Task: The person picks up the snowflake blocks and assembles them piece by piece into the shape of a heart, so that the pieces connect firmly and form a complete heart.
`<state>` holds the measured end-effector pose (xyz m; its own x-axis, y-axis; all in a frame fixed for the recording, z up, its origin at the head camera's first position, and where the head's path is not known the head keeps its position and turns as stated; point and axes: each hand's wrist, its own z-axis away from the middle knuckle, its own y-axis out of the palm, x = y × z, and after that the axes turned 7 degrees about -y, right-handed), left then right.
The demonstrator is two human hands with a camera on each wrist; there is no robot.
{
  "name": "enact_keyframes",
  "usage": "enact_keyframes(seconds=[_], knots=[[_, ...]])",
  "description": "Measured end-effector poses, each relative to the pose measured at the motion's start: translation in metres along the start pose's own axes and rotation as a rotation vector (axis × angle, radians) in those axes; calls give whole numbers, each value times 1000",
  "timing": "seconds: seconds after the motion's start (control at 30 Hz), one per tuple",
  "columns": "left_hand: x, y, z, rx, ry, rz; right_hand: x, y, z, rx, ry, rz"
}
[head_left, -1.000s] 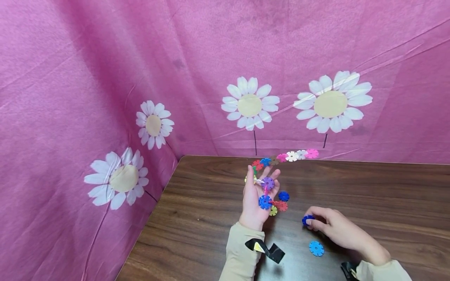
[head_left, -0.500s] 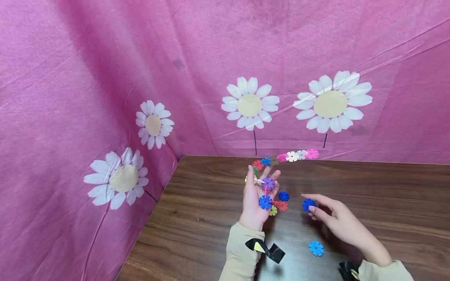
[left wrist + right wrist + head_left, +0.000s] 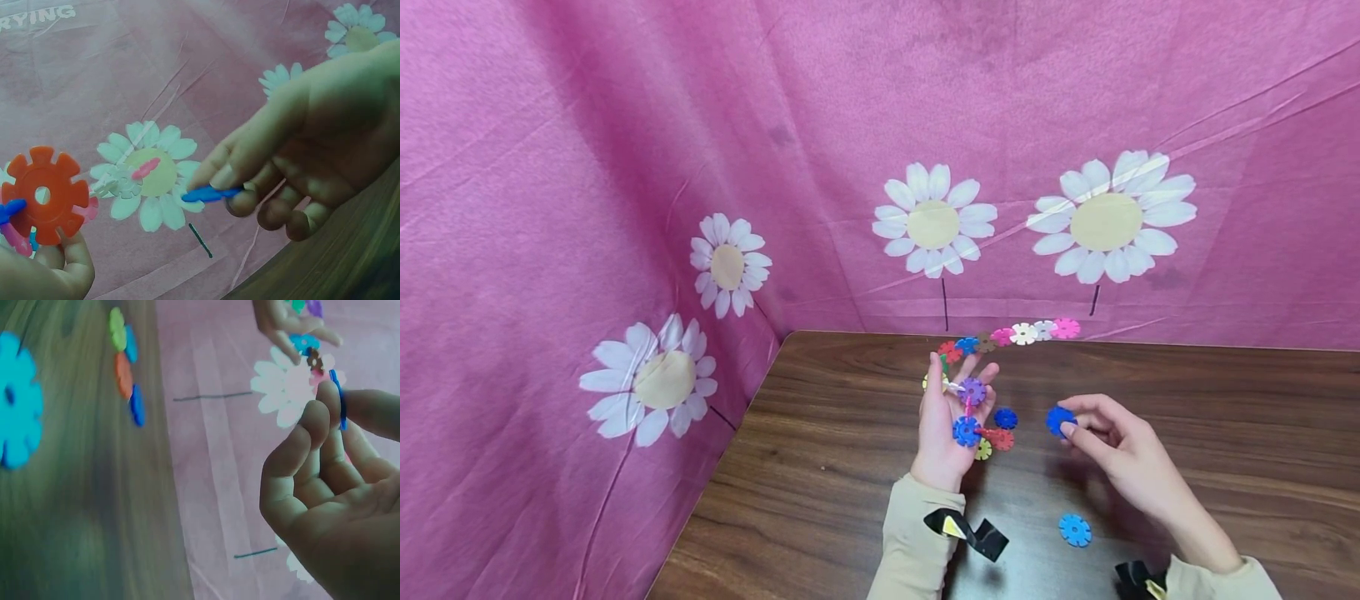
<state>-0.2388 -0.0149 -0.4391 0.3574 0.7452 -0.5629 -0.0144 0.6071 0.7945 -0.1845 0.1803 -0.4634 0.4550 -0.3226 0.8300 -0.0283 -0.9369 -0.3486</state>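
Note:
My left hand point(image 3: 940, 433) is raised palm up with its fingers extended. Across it rests a chain of notched plastic snowflake discs, including a purple disc point(image 3: 972, 391) and a blue disc point(image 3: 966, 431). From there the chain curves past the fingertips to a pink disc point(image 3: 1066, 328) at its far end. A red disc point(image 3: 1002, 440) and another blue disc point(image 3: 1006, 418) stand beside the palm. To the right, my right hand point(image 3: 1131, 458) pinches a dark blue snowflake disc point(image 3: 1059, 421) between thumb and fingers, apart from the chain. The left wrist view shows that disc point(image 3: 212, 194) edge-on.
A light blue disc point(image 3: 1075, 530) lies on the brown wooden table point(image 3: 775, 467), below the right hand. Behind the table hangs a pink cloth point(image 3: 820, 125) with printed daisies. Black straps point(image 3: 966, 533) are on both sleeves.
My right hand has lifted the dark blue disc up off the table and turned its face more toward the head camera. The left hand and chain have stayed almost still.

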Motion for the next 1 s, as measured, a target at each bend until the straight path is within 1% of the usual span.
enact_keyframes(seconds=[0.17,0.4,0.53,0.63,0.7,0.83,1.0], knots=[[0,1,0,-19,0,-2,9,6,-1,13,-7,-46],[0,0,0,-30,11,-4,21,15,-1,51,-41,-66],[0,1,1,-21,12,-8,25,17,-1,75,-52,-138],[0,1,1,-14,15,-13,26,18,-2,76,-36,-179],[1,1,1,-15,20,-15,27,19,-2,69,-34,-169],[1,2,1,-16,30,-23,27,19,-1,59,-63,-127],[2,3,0,-17,38,-33,28,20,0,56,-88,-104]])
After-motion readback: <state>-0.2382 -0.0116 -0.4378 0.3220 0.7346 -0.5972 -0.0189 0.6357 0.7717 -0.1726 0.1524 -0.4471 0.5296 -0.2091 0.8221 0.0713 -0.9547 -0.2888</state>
